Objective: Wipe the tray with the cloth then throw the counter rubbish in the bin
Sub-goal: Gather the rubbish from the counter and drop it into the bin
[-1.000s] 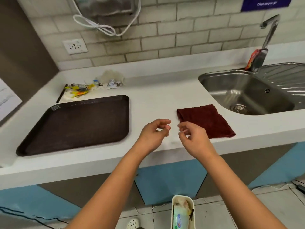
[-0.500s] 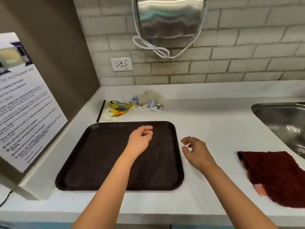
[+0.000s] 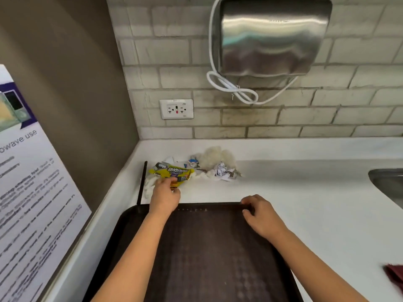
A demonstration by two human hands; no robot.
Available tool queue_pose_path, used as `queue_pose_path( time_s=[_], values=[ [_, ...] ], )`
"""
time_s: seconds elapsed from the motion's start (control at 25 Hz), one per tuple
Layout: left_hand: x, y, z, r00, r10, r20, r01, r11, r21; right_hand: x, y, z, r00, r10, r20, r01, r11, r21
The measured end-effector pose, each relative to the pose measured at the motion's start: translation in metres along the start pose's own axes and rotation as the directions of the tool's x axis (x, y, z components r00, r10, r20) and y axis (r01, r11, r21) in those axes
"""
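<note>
The dark brown tray (image 3: 209, 262) lies on the white counter (image 3: 305, 192) right in front of me. Behind it is the rubbish pile: a yellow snack wrapper (image 3: 174, 171), crumpled printed paper (image 3: 223, 172) and a white tissue wad (image 3: 212, 156). My left hand (image 3: 164, 196) reaches over the tray's far edge and pinches the near end of the yellow wrapper. Over the tray's far right corner is my right hand (image 3: 261, 216), with loosely curled fingers that hold nothing. Only a corner of the dark red cloth (image 3: 394, 276) shows at the right edge.
A thin black stick (image 3: 141, 182) lies left of the rubbish, by the brown side wall. A poster (image 3: 28, 203) leans at the left. A socket (image 3: 176, 109) and a steel hand dryer (image 3: 270, 38) hang on the tiled wall. The sink's rim (image 3: 386, 182) shows at right.
My view has swung left from the cloth and closed in on the rubbish. My left hand crossed the tray to the yellow wrapper. My right hand moved up to the tray's far right corner.
</note>
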State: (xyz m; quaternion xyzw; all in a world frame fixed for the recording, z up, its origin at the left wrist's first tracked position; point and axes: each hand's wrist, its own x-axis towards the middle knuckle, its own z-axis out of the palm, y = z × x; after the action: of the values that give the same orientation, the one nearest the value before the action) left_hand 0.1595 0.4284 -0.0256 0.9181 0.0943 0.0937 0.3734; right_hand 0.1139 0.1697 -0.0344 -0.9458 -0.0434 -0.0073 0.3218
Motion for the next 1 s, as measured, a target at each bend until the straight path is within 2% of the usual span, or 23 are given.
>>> queue_pose_path(
  time_s=[0.16, 0.28, 0.36, 0.64, 0.72, 0.84, 0.92, 1.0],
  values=[
    [0.048, -0.014, 0.007, 0.997, 0.063, 0.051, -0.073, 0.972, 0.223, 0.049, -0.007, -0.003, 0.999, 0.025, 0.034, -0.022, 0.996, -0.086],
    [0.075, -0.026, 0.012, 0.982, 0.090, 0.169, -0.155, 0.889, 0.431, 0.092, -0.014, -0.001, 1.000, 0.009, 0.022, -0.005, 0.987, -0.160],
    [0.089, -0.033, 0.015, 0.976, 0.109, 0.188, -0.190, 0.848, 0.494, 0.121, -0.023, 0.001, 0.999, -0.018, 0.027, 0.023, 0.973, -0.230],
    [0.111, -0.055, 0.017, 0.974, 0.127, 0.190, -0.211, 0.822, 0.529, 0.203, -0.066, 0.028, 0.982, -0.175, 0.066, 0.187, 0.913, -0.362],
    [0.115, -0.054, 0.016, 0.978, 0.125, 0.166, -0.194, 0.840, 0.507, 0.224, -0.068, 0.042, 0.987, -0.117, 0.112, 0.157, 0.865, -0.477],
    [0.120, -0.055, 0.017, 0.979, 0.153, 0.133, -0.200, 0.842, 0.502, 0.242, -0.059, 0.060, 0.986, 0.121, 0.111, -0.035, 0.815, -0.578],
    [0.121, -0.057, 0.018, 0.977, 0.203, 0.070, -0.213, 0.875, 0.436, 0.241, -0.049, 0.064, 0.987, 0.151, 0.059, -0.095, 0.831, -0.547],
    [0.121, -0.059, 0.016, 0.961, 0.276, 0.003, -0.253, 0.876, 0.410, 0.237, -0.044, 0.056, 0.998, 0.035, -0.051, -0.051, 0.932, -0.358]
  ],
)
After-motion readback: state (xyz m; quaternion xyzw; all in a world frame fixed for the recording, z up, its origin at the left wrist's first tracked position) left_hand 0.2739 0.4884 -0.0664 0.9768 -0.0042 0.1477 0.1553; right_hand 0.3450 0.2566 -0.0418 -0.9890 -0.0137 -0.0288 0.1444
